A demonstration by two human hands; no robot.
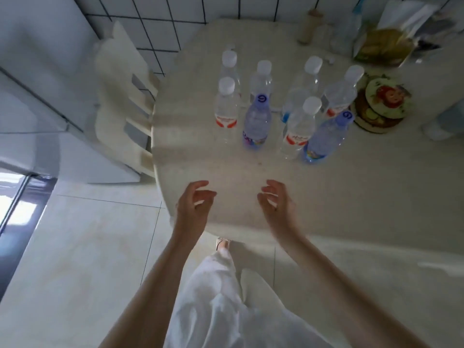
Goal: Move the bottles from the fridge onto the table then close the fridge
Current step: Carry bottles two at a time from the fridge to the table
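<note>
Bottles (258, 116) upright beyond both empty hands (194, 204)

A white chair (120, 101) stands by the tiled wall (160, 18); a floral tin (383, 101) sits nearby.

Eight capped bottles (258, 119) stood upright, clustered on the pale table (351, 187) — six clear, two blue-tinted; the fridge (27, 116) sat left.

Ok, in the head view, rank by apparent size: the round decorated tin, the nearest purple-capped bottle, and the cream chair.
1. Cream slatted chair, clearly largest.
2. Purple-capped clear plastic bottle and round decorated tin: too alike to rank; the bottle stands nearer the camera, and bottles hide part of the tin.
</note>
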